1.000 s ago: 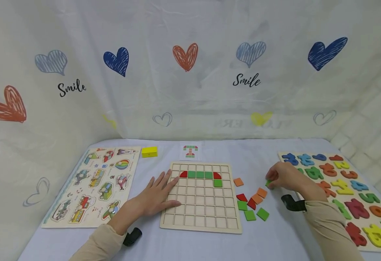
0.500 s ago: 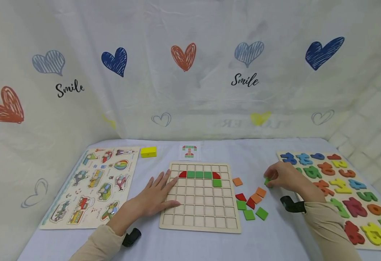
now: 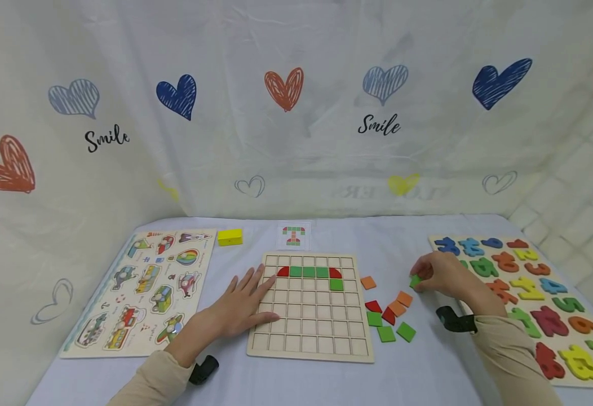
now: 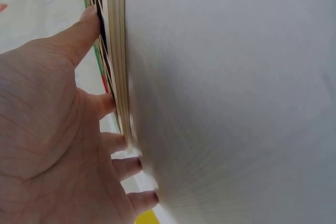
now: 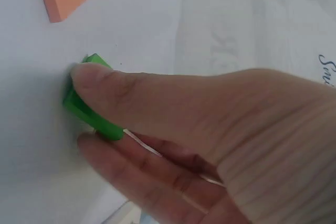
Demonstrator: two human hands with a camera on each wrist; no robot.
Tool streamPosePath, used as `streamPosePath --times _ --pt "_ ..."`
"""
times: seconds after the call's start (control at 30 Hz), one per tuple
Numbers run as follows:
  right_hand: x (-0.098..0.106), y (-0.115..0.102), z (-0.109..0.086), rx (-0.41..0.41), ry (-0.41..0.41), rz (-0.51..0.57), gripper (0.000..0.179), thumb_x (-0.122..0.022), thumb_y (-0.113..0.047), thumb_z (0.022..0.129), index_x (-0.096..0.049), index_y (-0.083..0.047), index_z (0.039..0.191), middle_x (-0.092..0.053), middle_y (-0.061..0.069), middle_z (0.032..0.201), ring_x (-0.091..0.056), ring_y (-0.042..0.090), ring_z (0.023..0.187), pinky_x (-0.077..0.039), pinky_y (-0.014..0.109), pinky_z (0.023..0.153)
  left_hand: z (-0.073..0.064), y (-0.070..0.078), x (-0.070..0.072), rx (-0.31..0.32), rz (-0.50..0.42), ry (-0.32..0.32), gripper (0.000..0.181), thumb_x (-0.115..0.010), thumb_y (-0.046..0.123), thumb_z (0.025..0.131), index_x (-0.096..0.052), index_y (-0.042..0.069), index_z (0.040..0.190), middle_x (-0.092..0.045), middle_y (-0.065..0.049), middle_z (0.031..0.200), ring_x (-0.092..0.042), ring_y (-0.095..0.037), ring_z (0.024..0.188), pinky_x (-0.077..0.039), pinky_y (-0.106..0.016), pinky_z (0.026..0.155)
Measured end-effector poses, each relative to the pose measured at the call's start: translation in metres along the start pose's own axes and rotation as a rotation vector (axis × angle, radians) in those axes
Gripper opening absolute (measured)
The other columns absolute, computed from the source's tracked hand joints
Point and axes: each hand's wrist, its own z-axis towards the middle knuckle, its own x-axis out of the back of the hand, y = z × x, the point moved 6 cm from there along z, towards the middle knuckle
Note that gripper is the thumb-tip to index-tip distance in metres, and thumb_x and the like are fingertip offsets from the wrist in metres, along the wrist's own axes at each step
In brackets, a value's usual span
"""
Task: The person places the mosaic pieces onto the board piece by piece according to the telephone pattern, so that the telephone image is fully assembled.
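My left hand [image 3: 240, 304] rests with spread, straight fingers on the left edge of a wooden grid board [image 3: 310, 357]; the left wrist view shows its fingertips along the board's side. Near the board's top lie a red quarter-round tile [image 3: 283, 272], several green squares [image 3: 309, 272] and another red quarter-round tile [image 3: 335, 273], with one green square [image 3: 336, 285] below the right end. To the right of the board, my right hand [image 3: 441, 279] pinches a green square tile [image 5: 86, 111] between thumb and fingers, low over the cloth. Part of that tile is hidden by the thumb.
Loose orange tiles [image 3: 368, 282], red tiles [image 3: 373, 306] and green tiles [image 3: 406, 331] lie right of the board. A pattern card [image 3: 293, 234] and yellow block [image 3: 230, 237] stand behind. A picture puzzle [image 3: 139, 293] is at left, a number puzzle [image 3: 525, 316] at right.
The view has shifted slightly, moving the whole scene a little left. Both hands keep nearly the same place; a bit more of the green tile shows at the right fingertips.
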Motion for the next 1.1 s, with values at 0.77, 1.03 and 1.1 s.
streamPosePath --times 0.77,1.03,1.1 --pt "-0.025 -0.140 0.037 0.473 0.239 0.080 0.016 -0.080 0.013 0.083 -0.078 0.001 0.093 -0.069 0.006 0.088 -0.068 0.018 0.078 -0.061 0.031 0.073 -0.005 0.010 0.009 0.000 -0.010 -0.033 0.087 -0.051 0.063 0.103 -0.024 0.012 0.168 -0.005 -0.020 0.174 -0.005 -0.042 0.160 -0.009 -0.066 0.124" --pt "-0.055 -0.194 0.052 0.604 0.165 0.185 0.015 -0.079 0.013 0.085 -0.077 0.004 0.098 -0.072 0.010 0.094 -0.072 0.020 0.083 -0.060 0.025 0.077 -0.005 0.009 0.009 -0.012 -0.024 -0.028 0.085 -0.053 0.060 0.104 -0.025 0.010 0.167 -0.005 -0.021 0.174 -0.006 -0.044 0.160 -0.008 -0.068 0.124" --pt "-0.065 -0.202 0.055 0.611 0.140 0.193 0.015 -0.079 0.012 0.086 -0.078 0.005 0.099 -0.071 0.010 0.094 -0.072 0.020 0.084 -0.059 0.023 0.078 -0.004 0.007 0.008 -0.015 -0.025 -0.023 0.086 -0.053 0.061 0.104 -0.025 0.010 0.167 -0.006 -0.022 0.174 -0.006 -0.044 0.159 -0.008 -0.068 0.123"
